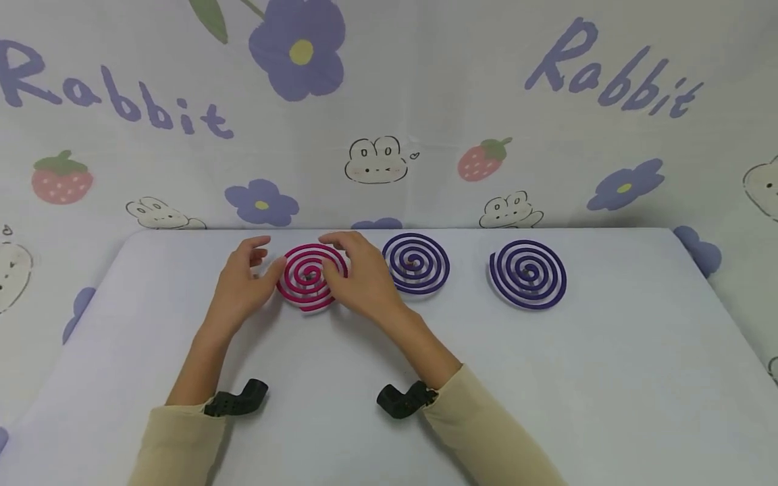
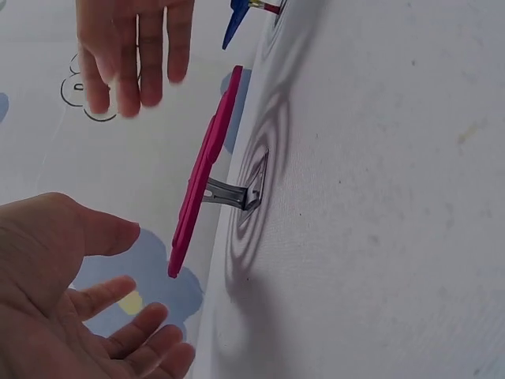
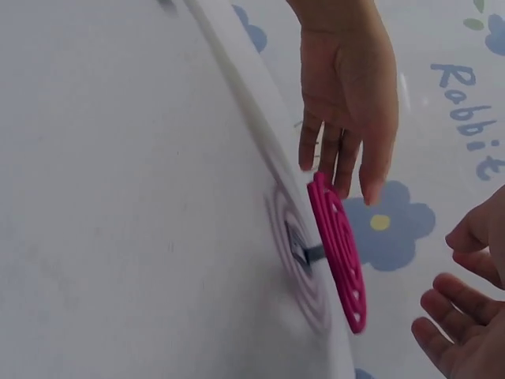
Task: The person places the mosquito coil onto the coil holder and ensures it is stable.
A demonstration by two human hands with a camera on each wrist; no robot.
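Observation:
A pink mosquito coil stands raised above the white table on a small metal stand. To its left is my left hand, fingers loosely bent, the thumb near the coil's edge. My right hand is at its right side, with its thumb over the coil's edge in the head view. Both wrist views show gaps between the hands and the coil, so neither grips it. A dark blue mosquito coil sits just right of my right hand, and another dark blue coil stands farther right.
The white table ends at a back edge close behind the coils. Behind it hangs a pale cloth printed with rabbits, flowers and strawberries. Black curved devices sit at both wrists, by the beige sleeves.

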